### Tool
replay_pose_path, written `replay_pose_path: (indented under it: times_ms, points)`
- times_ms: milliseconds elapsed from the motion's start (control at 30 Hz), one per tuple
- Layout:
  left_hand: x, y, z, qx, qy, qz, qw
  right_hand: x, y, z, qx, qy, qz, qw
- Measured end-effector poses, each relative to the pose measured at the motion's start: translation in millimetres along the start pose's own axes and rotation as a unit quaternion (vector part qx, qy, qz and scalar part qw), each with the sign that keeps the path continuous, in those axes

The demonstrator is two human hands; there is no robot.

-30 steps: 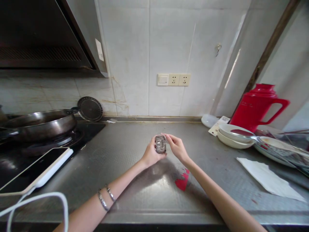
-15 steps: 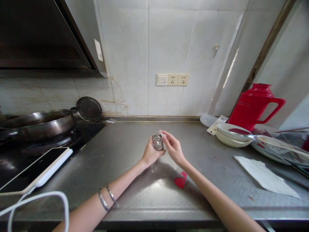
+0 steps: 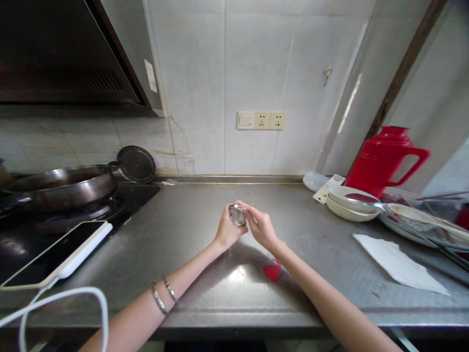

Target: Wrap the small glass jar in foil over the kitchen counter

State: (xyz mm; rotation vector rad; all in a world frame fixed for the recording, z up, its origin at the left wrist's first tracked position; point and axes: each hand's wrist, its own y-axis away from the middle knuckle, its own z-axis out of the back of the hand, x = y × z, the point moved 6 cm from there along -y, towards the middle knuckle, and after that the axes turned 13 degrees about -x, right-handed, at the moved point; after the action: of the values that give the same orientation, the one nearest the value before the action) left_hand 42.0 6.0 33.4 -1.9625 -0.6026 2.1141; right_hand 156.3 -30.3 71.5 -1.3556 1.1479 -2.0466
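Above the middle of the steel counter (image 3: 183, 210), my left hand (image 3: 227, 230) is wrapped round a small, shiny, see-through container (image 3: 237, 215) that looks like a little glass. Its mouth is tipped toward me, and its exact kind is hard to make out. My right hand (image 3: 259, 225) is closed, its fingertips pressed together at the container's upper right rim. Whatever those fingertips pinch, if anything, is hidden. A red patch (image 3: 272, 271) shows on the counter below my right wrist.
At left are a metal pan (image 3: 69, 188) on the stove, a round dark disc (image 3: 136, 165) and a phone (image 3: 54, 254) with a white cable (image 3: 73, 292). At right stand a red thermos (image 3: 381, 159), stacked bowls (image 3: 350, 210), plates (image 3: 432, 227) and a white paper napkin (image 3: 399, 264).
My right fingertips have moved slightly left over the container's rim. The whitish bit seen at them before is now hardly visible. My left hand keeps its hold.
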Motion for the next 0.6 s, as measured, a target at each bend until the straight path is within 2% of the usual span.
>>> replay_pose_path:
  times_ms: [167, 233, 400, 467, 533, 600]
  points:
    - [3.3, -7.6, 2.1, 0.005, 0.060, 0.003, 0.998, 16.9, 5.3, -4.7, 0.032, -0.013, 0.078, 0.996]
    - [3.3, -10.5, 3.7, 0.008, 0.061, -0.004, 0.998, 20.3, 3.6, -3.5, 0.025, -0.016, 0.083, 0.996]
    - [0.9, -10.4, 7.4, -0.008, -0.014, -0.020, 1.000, 11.9, -12.9, 22.4, -0.133, 0.025, 0.022, 0.991]
    - [0.8, -6.6, 5.2, 0.000, -0.034, -0.024, 0.999, 9.3, -17.6, 26.9, -0.156, 0.047, 0.025, 0.986]
    - [1.3, -1.9, 1.6, 0.015, -0.053, -0.033, 0.998, 8.0, -19.5, 21.7, -0.127, 0.057, 0.039, 0.989]
    - [1.3, 2.2, -1.2, 0.025, -0.066, -0.043, 0.997, 8.2, -18.3, 9.4, -0.063, 0.055, 0.057, 0.995]
